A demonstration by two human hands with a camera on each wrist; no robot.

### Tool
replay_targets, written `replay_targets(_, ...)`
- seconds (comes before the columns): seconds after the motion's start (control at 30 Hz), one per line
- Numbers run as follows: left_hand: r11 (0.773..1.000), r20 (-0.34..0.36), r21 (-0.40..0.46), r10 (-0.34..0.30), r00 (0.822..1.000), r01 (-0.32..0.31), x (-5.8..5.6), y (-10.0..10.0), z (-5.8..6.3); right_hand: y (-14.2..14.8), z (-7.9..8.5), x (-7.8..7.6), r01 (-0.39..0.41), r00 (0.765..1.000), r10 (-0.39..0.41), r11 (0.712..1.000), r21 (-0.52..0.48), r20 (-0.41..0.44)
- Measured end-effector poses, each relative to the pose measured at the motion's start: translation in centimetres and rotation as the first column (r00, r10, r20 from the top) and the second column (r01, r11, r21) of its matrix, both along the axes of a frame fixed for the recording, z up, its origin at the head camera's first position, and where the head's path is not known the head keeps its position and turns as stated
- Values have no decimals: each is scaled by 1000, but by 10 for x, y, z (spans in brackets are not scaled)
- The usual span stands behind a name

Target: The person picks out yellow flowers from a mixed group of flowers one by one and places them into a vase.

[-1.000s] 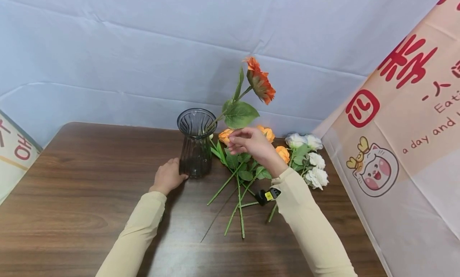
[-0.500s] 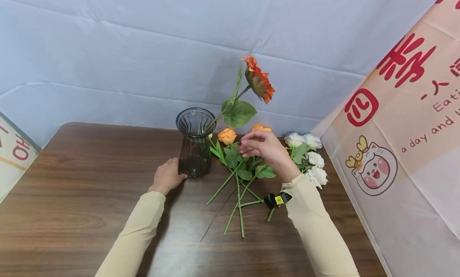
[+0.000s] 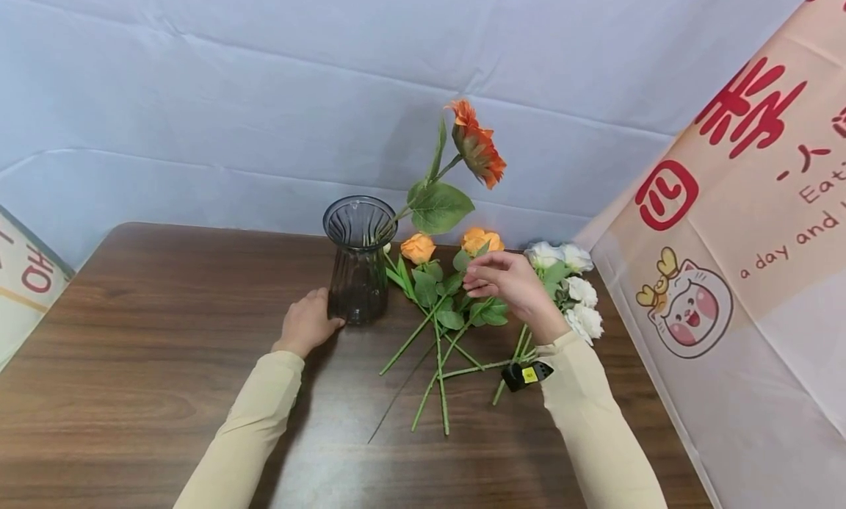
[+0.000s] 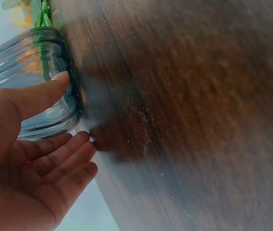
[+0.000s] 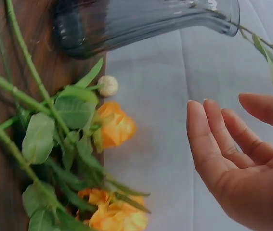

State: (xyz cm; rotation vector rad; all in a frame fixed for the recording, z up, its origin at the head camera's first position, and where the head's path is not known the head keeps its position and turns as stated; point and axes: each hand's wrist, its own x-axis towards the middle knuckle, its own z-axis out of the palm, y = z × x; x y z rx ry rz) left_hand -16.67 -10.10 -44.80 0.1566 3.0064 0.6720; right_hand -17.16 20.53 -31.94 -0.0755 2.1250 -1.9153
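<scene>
Steadying now: the left hand rests open-fingered against the glass vase, bracing it on the counter, while the right hand hovers open, empty, over the orange roses just right of the vase.

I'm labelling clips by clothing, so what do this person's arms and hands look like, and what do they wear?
Both arms wear long, close-fitting sleeves in pale cream: the left sleeve and the right sleeve each end at the wrist. The left hand and right hand are bare, with no gloves or rings visible. A small black device with a yellow label sits at the right wrist.
</scene>
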Motion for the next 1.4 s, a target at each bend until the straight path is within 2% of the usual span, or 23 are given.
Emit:
replay_targets(0.37, 1000, 4, -5, 0, 1000, 0, -1, -2, 3, 27, -17, 3, 61, 997, -65, 994, 92, 40)
replay_targets(0.7, 1000, -2, -13, -3, 1000, 3, -2, -2, 1, 53, -30, 7, 97, 993, -109, 973, 211, 47)
replay_targets(0.93, 1000, -2, -10, -3, 1000, 3, -2, -1, 0, 72, -35, 11, 127, 986, -149, 963, 239, 77)
replay_targets(1.4, 1000, 1, -20, -6, 1000, 6, 0, -1, 3, 105, -49, 18, 194, 965, -242, 915, 354, 97)
